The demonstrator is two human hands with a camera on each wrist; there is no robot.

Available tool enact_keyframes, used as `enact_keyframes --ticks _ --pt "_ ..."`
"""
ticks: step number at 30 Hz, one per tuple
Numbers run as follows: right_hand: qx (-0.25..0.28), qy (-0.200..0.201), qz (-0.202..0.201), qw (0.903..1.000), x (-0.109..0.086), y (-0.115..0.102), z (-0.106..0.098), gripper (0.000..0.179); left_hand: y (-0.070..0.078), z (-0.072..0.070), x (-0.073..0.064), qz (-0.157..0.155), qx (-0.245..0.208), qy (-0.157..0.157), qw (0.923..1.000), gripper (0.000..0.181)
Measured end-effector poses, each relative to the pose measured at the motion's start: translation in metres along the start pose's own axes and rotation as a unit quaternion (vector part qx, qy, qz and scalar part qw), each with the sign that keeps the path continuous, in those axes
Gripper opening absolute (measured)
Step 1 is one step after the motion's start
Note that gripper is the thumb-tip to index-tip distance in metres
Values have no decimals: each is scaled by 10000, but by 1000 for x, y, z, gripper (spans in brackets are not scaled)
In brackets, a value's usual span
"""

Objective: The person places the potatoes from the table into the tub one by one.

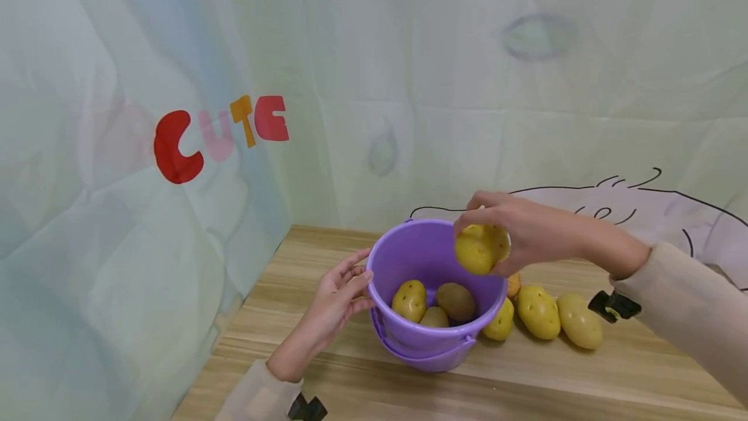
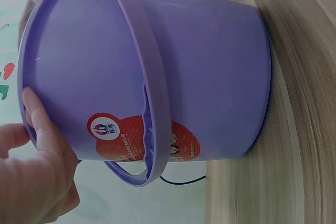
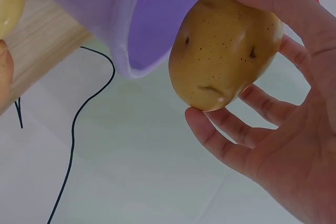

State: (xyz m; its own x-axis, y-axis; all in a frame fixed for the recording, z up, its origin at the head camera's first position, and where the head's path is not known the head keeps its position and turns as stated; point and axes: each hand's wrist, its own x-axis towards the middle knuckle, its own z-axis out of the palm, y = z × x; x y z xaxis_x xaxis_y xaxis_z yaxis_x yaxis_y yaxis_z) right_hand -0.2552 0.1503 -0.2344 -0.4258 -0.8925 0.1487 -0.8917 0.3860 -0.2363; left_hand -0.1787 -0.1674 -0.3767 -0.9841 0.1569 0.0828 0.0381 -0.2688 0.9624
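Observation:
A purple bucket [image 1: 422, 343] stands upright on the wooden table, its handle hanging down the near side. Three potatoes [image 1: 409, 301] show at the bottom inside it. My left hand [image 1: 336, 297] holds the bucket's rim at the left, and the left wrist view shows the thumb and fingers at that rim [image 2: 24, 72]. Above the right part of the bucket's opening, my right hand [image 1: 520, 229] grips a yellow potato [image 1: 480, 252]. In the right wrist view this potato [image 3: 226, 45] has dark specks and dents, with fingertips curled around it.
Right of the bucket, several potatoes [image 1: 538, 312] lie on the wooden table [image 1: 327, 382], one partly hidden behind the bucket's rim. A printed cloth backdrop [image 1: 350, 51] rises behind and to the left, with coloured letters [image 1: 178, 148] on it.

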Motion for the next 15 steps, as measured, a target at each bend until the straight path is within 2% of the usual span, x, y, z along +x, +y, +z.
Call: enact_keyframes --ticks 15 --pt "126 -196 -486 9985 38 -5 10 58 -2 -1 1 36 -50 -37 10000 51"
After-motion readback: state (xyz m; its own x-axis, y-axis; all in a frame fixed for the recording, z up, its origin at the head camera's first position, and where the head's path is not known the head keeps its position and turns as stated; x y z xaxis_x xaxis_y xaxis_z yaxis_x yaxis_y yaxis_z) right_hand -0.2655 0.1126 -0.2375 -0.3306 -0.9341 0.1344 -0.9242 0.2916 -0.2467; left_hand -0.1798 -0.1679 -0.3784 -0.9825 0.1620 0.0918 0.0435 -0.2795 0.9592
